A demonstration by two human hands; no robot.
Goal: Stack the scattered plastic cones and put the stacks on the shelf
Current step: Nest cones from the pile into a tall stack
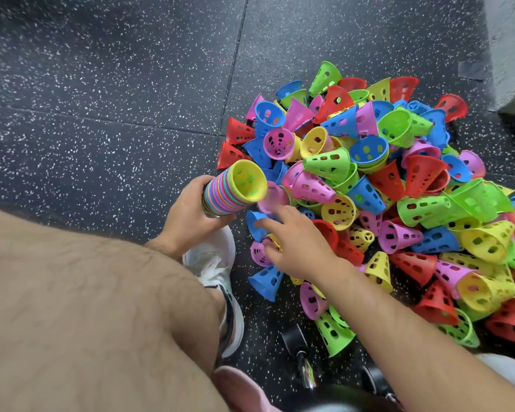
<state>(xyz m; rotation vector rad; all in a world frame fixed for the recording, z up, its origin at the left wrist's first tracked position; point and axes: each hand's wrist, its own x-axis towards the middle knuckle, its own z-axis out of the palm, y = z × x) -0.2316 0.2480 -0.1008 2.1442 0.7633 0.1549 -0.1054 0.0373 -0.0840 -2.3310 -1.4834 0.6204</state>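
Observation:
My left hand (188, 212) grips a tall multicoloured stack of nested cones (235, 188). The stack is tilted, and its open mouth, a yellow cone, faces up and right. My right hand (298, 248) reaches in from the lower right, its fingertips on a blurred pink cone (272, 199) right beside the stack's mouth. A big loose pile of perforated red, blue, green, yellow and pink cones (399, 179) covers the floor to the right. No shelf is in view.
My bare knee (87, 307) fills the lower left, with a white shoe (217, 263) below the stack. A black and chrome dumbbell (304, 361) lies at the bottom centre. A grey block's corner (512, 55) stands at the top right. The floor is dark speckled rubber (101, 99).

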